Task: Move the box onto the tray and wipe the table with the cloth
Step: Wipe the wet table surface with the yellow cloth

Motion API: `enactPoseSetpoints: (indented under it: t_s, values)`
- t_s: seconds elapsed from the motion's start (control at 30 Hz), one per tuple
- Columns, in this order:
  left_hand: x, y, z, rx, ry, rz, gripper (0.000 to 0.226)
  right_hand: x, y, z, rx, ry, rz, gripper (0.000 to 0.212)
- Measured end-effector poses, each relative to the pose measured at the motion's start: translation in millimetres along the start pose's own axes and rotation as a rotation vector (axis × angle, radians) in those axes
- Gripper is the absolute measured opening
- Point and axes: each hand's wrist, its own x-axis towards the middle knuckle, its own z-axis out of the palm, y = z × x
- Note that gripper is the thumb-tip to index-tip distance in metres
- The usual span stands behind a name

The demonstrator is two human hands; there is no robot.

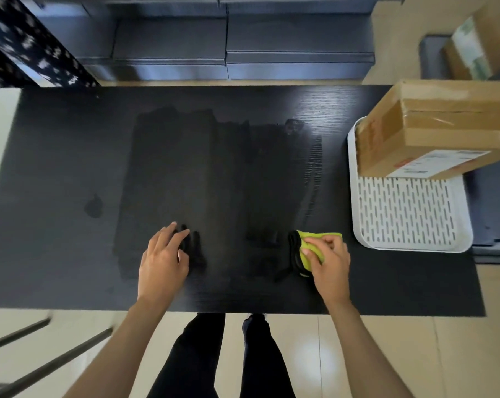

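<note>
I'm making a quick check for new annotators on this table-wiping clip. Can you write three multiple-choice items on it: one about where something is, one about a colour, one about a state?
1. Where does the cardboard box sit?
A. On the far end of the white tray
B. On the floor
C. At the table's left end

2. What colour is the cloth?
A. Red
B. Yellow-green with a dark edge
C. White

3. What is the left hand doing?
A. Gripping the cloth
B. Lifting the box
C. Resting open on the table, holding nothing

Answers:
1. A, the box covers the tray's far part and the slotted near part is bare.
2. B, bright yellow-green shows under the right hand, which grips it.
3. C, its fingers are spread flat on the dark top.
</note>
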Motion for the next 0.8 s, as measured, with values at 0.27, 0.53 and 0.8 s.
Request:
enactPoseSetpoints:
  t_s: [0.27,0.53,0.8]
  values:
    - [-8,-30,-16,-0.057,0.039,-0.076,0.048,38,-46,36,-0.039,0.034,0.004,0.024]
    - [-3,-104,-56,-0.057,0.078,-0.182,0.047,11,-147,122,-0.07,-0.06,-0.204,0.024]
    - [5,-173,-76,-0.125,0.083,-0.255,0.048,-21,-238,204,-0.09,-0.083,-0.27,0.021]
